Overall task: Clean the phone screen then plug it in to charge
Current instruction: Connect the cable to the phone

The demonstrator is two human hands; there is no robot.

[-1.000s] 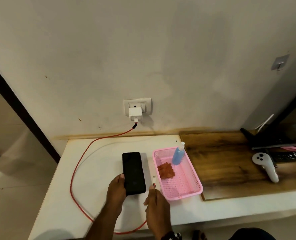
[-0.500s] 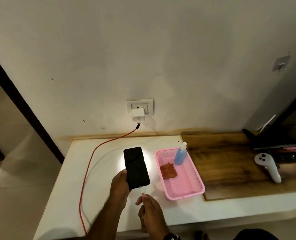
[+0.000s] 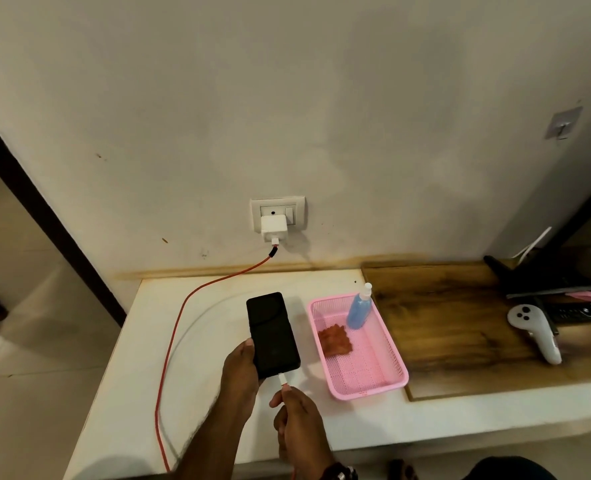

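Nearest the camera, the right hand (image 3: 299, 422) pinches the white connector (image 3: 283, 379) of the red cable (image 3: 169, 344) between thumb and fingertips, the plug's tip at the lower edge of the phone (image 3: 272, 334); whether it is fully seated in the port cannot be made out. The phone lies at twelve o'clock from this hand. The left hand (image 3: 240, 372), at ten o'clock from the right one, grips the phone's lower left side, thumb on the edge, the fingers hidden beneath the body. The phone is dark and tilted a little, its lower end lifted off the white counter (image 3: 120, 403); no detail shows on its dark face.

The stretch of cable below the right hand is hidden by the wrist, and the loop at seven o'clock is cut off by the frame's bottom edge.

At two o'clock from the phone, just beside it but apart, sits a pink basket (image 3: 366, 389) holding a crumpled rust-coloured cloth (image 3: 335, 339) and a blue spray bottle (image 3: 359, 308) leaning in its far corner. Further toward three o'clock, a white controller (image 3: 536, 332) lies on a wooden board (image 3: 443, 327), with dark objects behind it too dim to identify.

Farthest, at twelve o'clock, the white charger (image 3: 274, 229) sits in the wall socket (image 3: 277, 211), the red cable running down from it.
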